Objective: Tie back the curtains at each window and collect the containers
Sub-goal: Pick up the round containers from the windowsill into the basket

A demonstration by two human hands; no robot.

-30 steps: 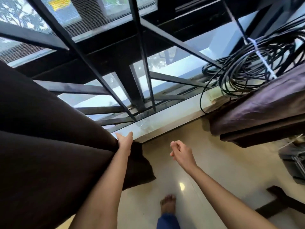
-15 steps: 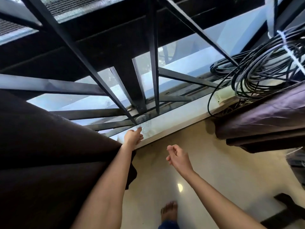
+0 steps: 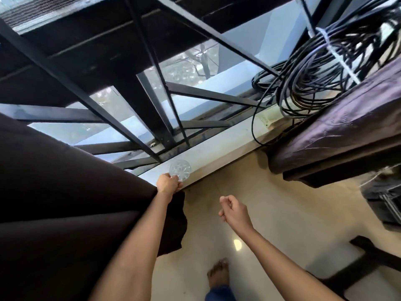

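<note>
At lower centre the right hand (image 3: 233, 210) hangs above the pale floor tiles (image 3: 286, 222), fingers curled on nothing. Beyond it, mid-frame, the left hand (image 3: 168, 184) pinches the near rim of a clear glass (image 3: 181, 168) standing on the grey windowsill (image 3: 227, 142), beside the dark curtain (image 3: 65, 203). Collecting looks to be the step in hand; next it calls for a steady lift. Farther off stand window bars (image 3: 149, 118) and, upper right, coiled cables (image 3: 321, 68).

Daylight came through the window (image 3: 195, 68), leaving its bars (image 3: 138, 135) and the curtain (image 3: 54, 192) nearly black. A small glare spot shone on the floor (image 3: 237, 244). Wide-angle distortion bent the edges; detail was slightly soft.
</note>
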